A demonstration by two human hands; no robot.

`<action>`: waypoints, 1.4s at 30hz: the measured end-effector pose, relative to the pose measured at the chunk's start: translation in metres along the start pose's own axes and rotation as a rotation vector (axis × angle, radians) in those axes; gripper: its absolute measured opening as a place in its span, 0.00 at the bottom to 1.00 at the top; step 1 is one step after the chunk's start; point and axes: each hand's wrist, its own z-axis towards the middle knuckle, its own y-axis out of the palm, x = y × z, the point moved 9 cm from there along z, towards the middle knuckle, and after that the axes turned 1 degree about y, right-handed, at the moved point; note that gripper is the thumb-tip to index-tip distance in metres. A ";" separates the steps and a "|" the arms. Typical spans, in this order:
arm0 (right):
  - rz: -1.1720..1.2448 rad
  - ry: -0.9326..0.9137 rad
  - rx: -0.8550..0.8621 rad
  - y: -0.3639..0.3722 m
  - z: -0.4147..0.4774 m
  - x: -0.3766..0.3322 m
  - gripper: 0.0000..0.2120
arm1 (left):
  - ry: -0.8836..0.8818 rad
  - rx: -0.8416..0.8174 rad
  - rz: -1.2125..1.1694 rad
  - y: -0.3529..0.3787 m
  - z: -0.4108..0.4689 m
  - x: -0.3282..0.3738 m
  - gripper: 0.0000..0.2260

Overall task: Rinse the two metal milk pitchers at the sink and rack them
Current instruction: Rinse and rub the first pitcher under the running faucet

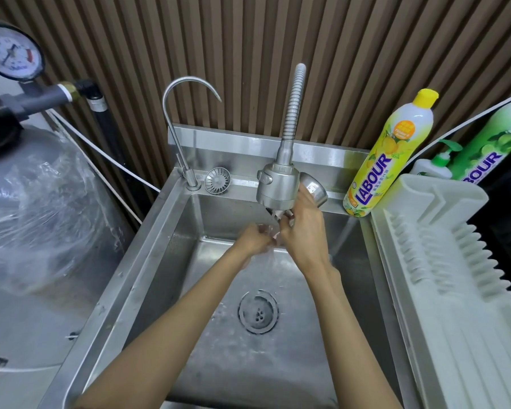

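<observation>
Under the spray head (276, 187), a metal pitcher (313, 187) is held tilted, its body pointing up and to the right behind the head, its mouth hidden by the right hand (301, 231). Only one pitcher can be seen. The right hand wraps the pitcher's lower part from the front, fingers closed on it. The left hand (255, 239) is loosely curled just beside the right, fingertips at the water stream (273, 231); whether it touches the pitcher cannot be told. Water falls from the spray head across both hands and into the sink (165, 261). Both bare forearms reach in from the lower edge over the basin. The drain (258, 311) lies in the wet basin floor below the hands. The spray head hangs from a ribbed flexible hose (292, 107) that rises against the slatted wall (248, 39). A thin gooseneck tap (183, 113) stands at the sink's rear left corner, with a round strainer (217, 180) lying on the ledge just beside its base. To the right of the sink, a yellow soap bottle (390, 154) stands on the ledge, then a white pump bottle (434, 163) and a green soap bottle (493, 143). A white drying rack (443, 261) lies along the sink's right side. At far left stand a plastic-wrapped grey tank (42, 202) and a pressure gauge (11, 53).
</observation>
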 end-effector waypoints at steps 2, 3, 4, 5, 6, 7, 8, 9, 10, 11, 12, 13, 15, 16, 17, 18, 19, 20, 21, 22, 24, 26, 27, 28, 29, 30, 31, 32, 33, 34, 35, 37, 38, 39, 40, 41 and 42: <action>-0.028 -0.014 0.012 -0.003 0.001 -0.001 0.15 | 0.021 -0.036 -0.016 0.004 -0.003 0.002 0.08; -0.043 -0.023 0.013 -0.003 0.002 0.000 0.14 | 0.036 -0.062 -0.049 0.007 -0.004 0.004 0.10; -0.048 -0.028 0.016 -0.005 0.002 0.001 0.12 | 0.046 -0.085 -0.096 0.009 -0.005 0.006 0.15; -0.034 -0.021 0.019 -0.007 0.002 0.003 0.11 | 0.058 -0.103 -0.153 0.010 -0.007 0.009 0.20; -0.002 0.005 0.028 -0.010 0.002 0.007 0.11 | 0.065 -0.109 -0.210 0.011 -0.009 0.011 0.25; 0.046 0.054 0.040 -0.014 0.000 0.013 0.14 | 0.074 -0.108 -0.272 0.010 -0.011 0.013 0.28; 0.107 0.127 0.046 -0.018 -0.003 0.021 0.16 | 0.081 -0.095 -0.332 0.008 -0.013 0.014 0.29; 0.174 0.209 0.040 -0.020 -0.008 0.029 0.16 | 0.092 -0.070 -0.383 0.005 -0.016 0.014 0.30; 0.254 0.289 0.030 -0.020 -0.013 0.038 0.15 | 0.114 -0.038 -0.408 0.001 -0.020 0.014 0.31; 0.360 0.362 0.029 -0.020 -0.020 0.046 0.14 | 0.149 -0.004 -0.417 -0.003 -0.025 0.015 0.32; 0.497 0.429 0.029 -0.019 -0.027 0.054 0.13 | 0.192 0.024 -0.414 -0.006 -0.031 0.015 0.33; 0.636 0.487 0.019 -0.016 -0.034 0.058 0.11 | 0.238 0.052 -0.407 -0.009 -0.036 0.016 0.33; 0.842 0.566 -0.012 -0.006 -0.046 0.061 0.11 | 0.316 0.086 -0.395 -0.011 -0.047 0.020 0.35; 0.941 0.597 -0.016 0.000 -0.052 0.061 0.13 | 0.347 0.102 -0.386 -0.013 -0.050 0.021 0.37; 1.043 0.629 -0.013 0.006 -0.057 0.061 0.14 | 0.381 0.120 -0.367 -0.016 -0.053 0.022 0.38; 1.144 0.662 -0.013 0.012 -0.060 0.061 0.15 | 0.410 0.144 -0.328 -0.019 -0.056 0.023 0.39; 1.230 0.686 -0.020 0.018 -0.063 0.060 0.16 | 0.440 0.172 -0.270 -0.023 -0.059 0.025 0.40; 1.293 0.700 -0.029 0.023 -0.064 0.059 0.16 | 0.468 0.202 -0.214 -0.026 -0.062 0.028 0.40; 1.337 0.705 -0.039 0.026 -0.065 0.057 0.16 | 0.492 0.226 -0.176 -0.029 -0.066 0.030 0.39; 1.369 0.703 -0.052 0.028 -0.066 0.055 0.15 | 0.512 0.245 -0.157 -0.032 -0.070 0.032 0.39; 1.372 0.697 -0.068 0.029 -0.065 0.053 0.15 | 0.533 0.268 -0.150 -0.036 -0.074 0.034 0.39; 1.329 0.700 -0.064 0.027 -0.064 0.052 0.15 | 0.525 0.274 -0.138 -0.039 -0.074 0.033 0.41; 1.317 0.700 -0.061 0.026 -0.063 0.053 0.15 | 0.523 0.273 -0.119 -0.039 -0.074 0.033 0.42; 1.315 0.698 -0.061 0.024 -0.063 0.053 0.14 | 0.524 0.272 -0.086 -0.038 -0.075 0.036 0.41; 1.315 0.696 -0.067 0.022 -0.063 0.053 0.14 | 0.537 0.276 -0.041 -0.037 -0.077 0.040 0.41; 1.310 0.695 -0.077 0.020 -0.063 0.053 0.13 | 0.554 0.292 0.015 -0.036 -0.080 0.047 0.40; 1.295 0.697 -0.087 0.019 -0.064 0.053 0.13 | 0.576 0.317 0.069 -0.035 -0.083 0.054 0.40; 1.272 0.701 -0.092 0.017 -0.066 0.054 0.12 | 0.595 0.343 0.111 -0.035 -0.088 0.060 0.41; 1.240 0.706 -0.090 0.015 -0.066 0.054 0.12 | 0.607 0.365 0.135 -0.035 -0.091 0.065 0.41; 1.197 0.711 -0.086 0.011 -0.066 0.054 0.11 | 0.610 0.387 0.142 -0.036 -0.094 0.068 0.41; 1.133 0.718 -0.080 0.007 -0.065 0.054 0.10 | 0.605 0.409 0.137 -0.037 -0.096 0.069 0.39; 0.936 0.740 -0.050 -0.006 -0.062 0.055 0.11 | 0.557 0.442 0.115 -0.036 -0.097 0.064 0.33; 0.825 0.745 -0.028 -0.014 -0.061 0.056 0.11 | 0.516 0.431 0.095 -0.034 -0.095 0.059 0.29; 0.712 0.735 -0.003 -0.021 -0.059 0.057 0.12 | 0.470 0.395 0.059 -0.031 -0.091 0.052 0.25; 0.594 0.706 0.027 -0.029 -0.055 0.057 0.12 | 0.435 0.347 0.013 -0.027 -0.086 0.046 0.23; 0.497 0.662 0.056 -0.036 -0.051 0.056 0.13 | 0.413 0.296 -0.037 -0.023 -0.080 0.041 0.24; 0.446 0.613 0.080 -0.041 -0.048 0.052 0.13 | 0.400 0.246 -0.100 -0.019 -0.074 0.037 0.24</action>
